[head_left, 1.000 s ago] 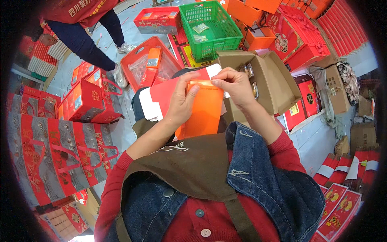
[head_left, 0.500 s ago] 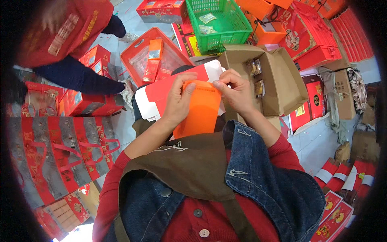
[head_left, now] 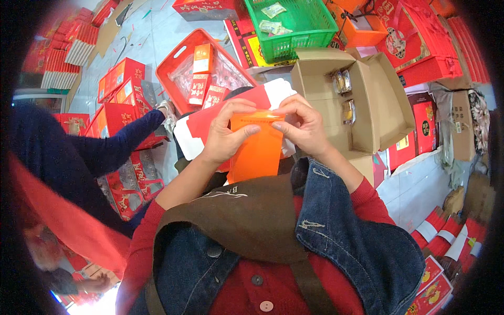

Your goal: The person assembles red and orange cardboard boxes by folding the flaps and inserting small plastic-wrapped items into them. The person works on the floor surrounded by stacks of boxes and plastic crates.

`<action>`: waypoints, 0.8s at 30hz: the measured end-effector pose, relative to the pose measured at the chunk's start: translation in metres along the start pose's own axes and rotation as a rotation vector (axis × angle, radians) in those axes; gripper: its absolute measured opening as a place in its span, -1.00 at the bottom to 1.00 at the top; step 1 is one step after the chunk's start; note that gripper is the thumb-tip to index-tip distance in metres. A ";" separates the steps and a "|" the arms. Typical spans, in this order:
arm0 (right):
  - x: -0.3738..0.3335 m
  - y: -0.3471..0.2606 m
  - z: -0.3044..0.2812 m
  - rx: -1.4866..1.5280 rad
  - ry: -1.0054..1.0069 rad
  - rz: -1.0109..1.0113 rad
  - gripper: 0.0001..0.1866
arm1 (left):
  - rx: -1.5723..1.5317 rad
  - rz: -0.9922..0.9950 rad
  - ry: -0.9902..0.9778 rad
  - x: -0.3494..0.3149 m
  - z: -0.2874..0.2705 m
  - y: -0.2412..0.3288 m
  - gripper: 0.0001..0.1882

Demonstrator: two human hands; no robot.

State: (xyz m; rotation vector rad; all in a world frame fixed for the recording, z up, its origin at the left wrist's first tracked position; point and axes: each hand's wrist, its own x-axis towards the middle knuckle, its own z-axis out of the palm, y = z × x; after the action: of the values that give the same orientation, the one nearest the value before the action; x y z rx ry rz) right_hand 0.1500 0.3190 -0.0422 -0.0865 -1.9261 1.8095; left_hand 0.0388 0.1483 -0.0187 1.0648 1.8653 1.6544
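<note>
In front of my lap, both my hands hold a small orange carton (head_left: 255, 152) by its top end. My left hand (head_left: 227, 131) is closed on the left top corner, thumb on the near face and fingers behind the edge. My right hand (head_left: 305, 126) pinches the right top corner the same way, its thumb pointing toward the left one. The carton's lower end disappears behind my brown apron (head_left: 247, 220). Beneath and behind it lies a flattened red carton (head_left: 205, 119) with white flaps, partly covered by my hands.
Beyond sit a red basket (head_left: 164, 73) with small boxes in it, a green crate (head_left: 303, 48) with packets, and an open cardboard box (head_left: 315, 86). Red gift boxes (head_left: 118, 123) stand at the left. Close on my left, another person's dark-clothed leg (head_left: 86, 149) stretches across.
My right fingers have shifted inward along the orange carton's top edge, and its top has tipped slightly left. The other person has moved nearer, down along my left side.
</note>
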 end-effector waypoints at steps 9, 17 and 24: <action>0.000 -0.010 0.010 0.023 0.006 0.069 -0.79 | -0.056 -0.074 0.079 -0.004 0.001 -0.004 -0.76; 0.001 -0.010 0.018 0.081 0.076 0.173 -0.84 | 0.136 -0.040 -0.037 0.005 -0.014 0.010 -0.73; 0.039 0.002 -0.018 -0.027 0.032 -0.199 -0.94 | 0.492 -0.232 -0.787 0.077 -0.045 0.055 -0.52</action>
State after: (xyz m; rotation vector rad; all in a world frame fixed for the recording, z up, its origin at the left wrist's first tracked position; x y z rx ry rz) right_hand 0.1222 0.3508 -0.0319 0.0652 -1.8656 1.6424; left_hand -0.0281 0.1784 0.0560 1.3588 1.7546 0.5038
